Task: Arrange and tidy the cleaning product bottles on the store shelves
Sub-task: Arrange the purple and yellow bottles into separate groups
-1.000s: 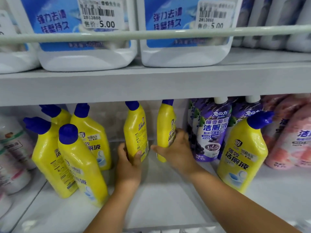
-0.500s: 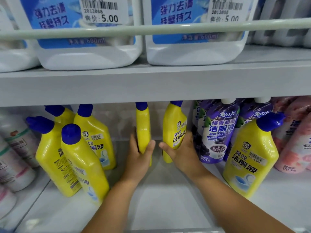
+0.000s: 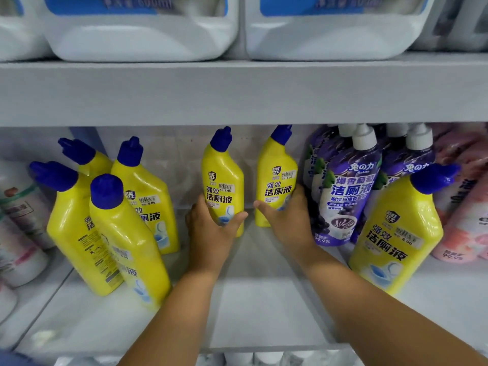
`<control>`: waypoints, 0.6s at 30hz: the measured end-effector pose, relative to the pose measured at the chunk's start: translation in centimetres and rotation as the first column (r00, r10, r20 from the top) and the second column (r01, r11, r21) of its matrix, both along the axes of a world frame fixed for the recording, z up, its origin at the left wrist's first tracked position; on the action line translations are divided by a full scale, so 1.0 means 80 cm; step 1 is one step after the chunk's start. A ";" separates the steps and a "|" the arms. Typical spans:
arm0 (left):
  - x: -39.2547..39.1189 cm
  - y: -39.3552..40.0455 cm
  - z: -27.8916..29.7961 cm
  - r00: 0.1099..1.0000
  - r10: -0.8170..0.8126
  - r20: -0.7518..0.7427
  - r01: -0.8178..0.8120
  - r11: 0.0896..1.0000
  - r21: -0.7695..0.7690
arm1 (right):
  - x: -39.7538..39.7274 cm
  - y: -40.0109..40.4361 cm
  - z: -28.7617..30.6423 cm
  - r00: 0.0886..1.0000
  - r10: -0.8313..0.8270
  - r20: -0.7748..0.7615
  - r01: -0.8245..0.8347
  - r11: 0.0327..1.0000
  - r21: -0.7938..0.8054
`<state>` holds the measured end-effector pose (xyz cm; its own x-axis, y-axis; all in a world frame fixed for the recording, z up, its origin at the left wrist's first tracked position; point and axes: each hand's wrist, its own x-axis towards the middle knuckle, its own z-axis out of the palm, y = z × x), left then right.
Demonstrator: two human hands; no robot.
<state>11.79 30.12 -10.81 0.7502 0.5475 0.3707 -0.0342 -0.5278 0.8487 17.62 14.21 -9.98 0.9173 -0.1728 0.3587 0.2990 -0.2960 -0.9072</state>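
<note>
Two yellow toilet-cleaner bottles with blue caps stand at the back middle of the lower shelf (image 3: 264, 299). My left hand (image 3: 211, 233) grips the base of the left bottle (image 3: 221, 175), whose label faces me. My right hand (image 3: 287, 220) grips the lower part of the right bottle (image 3: 277, 178), also label forward. Both bottles are upright and a small gap separates them. Several more yellow bottles (image 3: 118, 233) stand in a cluster at the left, some turned sideways. Another yellow bottle (image 3: 396, 233) stands alone at the front right.
Purple pouches with white caps (image 3: 348, 196) stand right of my right hand, pink pouches (image 3: 464, 212) beyond them. White bottles (image 3: 21, 223) fill the far left. Big white jugs (image 3: 148, 33) sit on the upper shelf (image 3: 237, 91). Bare shelf floor lies under my forearms.
Both bottles have been turned from sideways so their labels face front. The view has dropped, so the upper shelf's rail and price tags are out of frame.
</note>
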 end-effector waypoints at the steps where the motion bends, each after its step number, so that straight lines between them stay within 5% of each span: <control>1: 0.005 -0.001 0.002 1.000 0.025 0.001 -0.025 1.000 -0.003 | 0.003 0.001 0.003 1.000 0.004 -0.012 -0.004 1.000 0.007; 6: 0.026 -0.018 0.014 0.988 0.125 -0.089 -0.122 0.992 0.030 | 0.014 0.008 0.010 0.999 -0.008 -0.041 0.008 1.000 -0.007; 11: 0.035 -0.006 -0.002 0.996 -0.091 0.027 0.094 0.976 -0.196 | 0.023 0.009 0.011 0.997 -0.004 -0.073 0.002 0.999 -0.032; 18: 0.052 0.004 -0.007 0.990 -0.138 0.038 0.142 0.972 -0.189 | 0.027 0.012 0.016 0.995 0.011 -0.096 -0.010 1.000 0.013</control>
<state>15.97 30.44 -11.34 0.8164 0.5001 0.2887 -0.1181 -0.3448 0.9312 19.78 15.20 -8.71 0.9493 -0.1668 0.2665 0.2132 -0.2815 -0.9356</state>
